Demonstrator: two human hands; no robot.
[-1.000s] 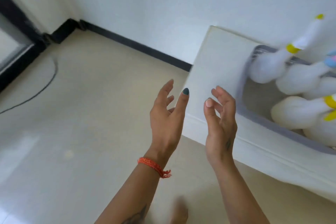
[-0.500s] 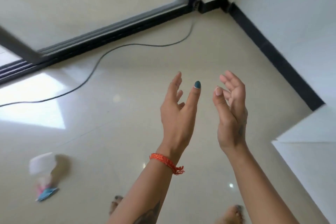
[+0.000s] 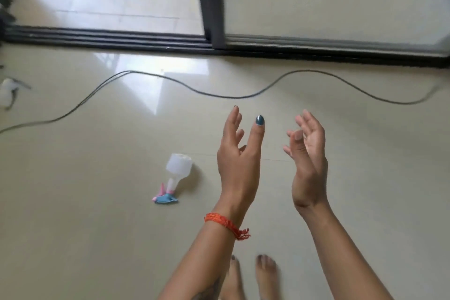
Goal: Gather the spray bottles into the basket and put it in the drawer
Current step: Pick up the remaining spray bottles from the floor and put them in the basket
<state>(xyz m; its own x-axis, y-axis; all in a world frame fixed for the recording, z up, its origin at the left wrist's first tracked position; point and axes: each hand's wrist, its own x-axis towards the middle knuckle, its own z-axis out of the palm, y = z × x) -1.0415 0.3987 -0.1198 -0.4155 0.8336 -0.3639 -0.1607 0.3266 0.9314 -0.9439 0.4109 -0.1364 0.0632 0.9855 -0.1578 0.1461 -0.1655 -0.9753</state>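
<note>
A white spray bottle (image 3: 177,170) with a blue and pink trigger head lies on its side on the cream floor, left of my hands. Another white spray bottle (image 3: 7,91) lies blurred at the far left edge. My left hand (image 3: 239,158), with an orange thread at the wrist, is raised with straight fingers and holds nothing. My right hand (image 3: 308,156) is held up beside it, fingers relaxed and loosely bent, also empty. Both hands hover in the air apart from the bottles. The basket and the drawer are out of view.
A dark cable (image 3: 219,95) snakes across the floor ahead of my hands. Beyond it runs a black sliding-door track (image 3: 146,40) with a dark frame post (image 3: 210,2) and glass panels. My bare feet (image 3: 253,277) stand at the bottom.
The view has swung left, away from the white drawer with the basket of bottles, to the floor by the sliding door. The bottle on the floor now lies nearer my hands, which stay raised and empty.
</note>
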